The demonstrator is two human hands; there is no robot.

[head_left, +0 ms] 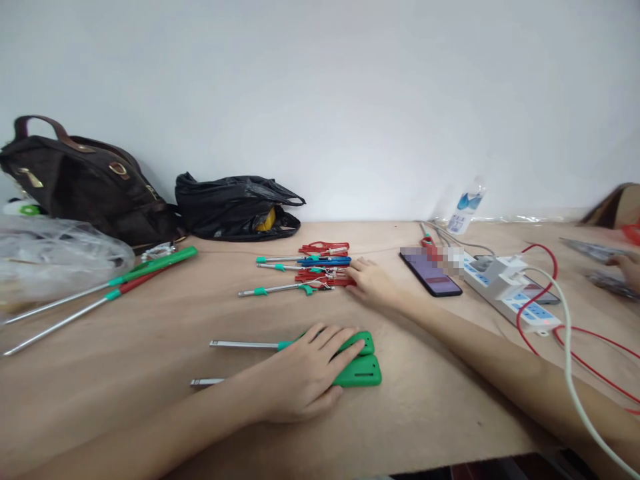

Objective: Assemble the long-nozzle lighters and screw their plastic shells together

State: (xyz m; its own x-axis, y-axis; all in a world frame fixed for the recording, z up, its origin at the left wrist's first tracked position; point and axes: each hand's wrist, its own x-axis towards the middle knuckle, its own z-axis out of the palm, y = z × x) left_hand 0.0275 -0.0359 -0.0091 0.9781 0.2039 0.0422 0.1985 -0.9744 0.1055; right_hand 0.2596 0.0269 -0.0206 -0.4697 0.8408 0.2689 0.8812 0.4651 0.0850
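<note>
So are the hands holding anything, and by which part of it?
The left hand lies over two green handles, fingers spread on top. The right hand is at the ends of some red pieces. Whether either grips can't be told.

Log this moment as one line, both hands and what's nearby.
left hand: spread over two green handles | right hand: fingers at red handles | phone: flat, near power strip | black bag: near wall

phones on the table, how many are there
2: one phone left of the power strip, the other phone behind it, partly hidden by the strip; more could be hidden.
</note>
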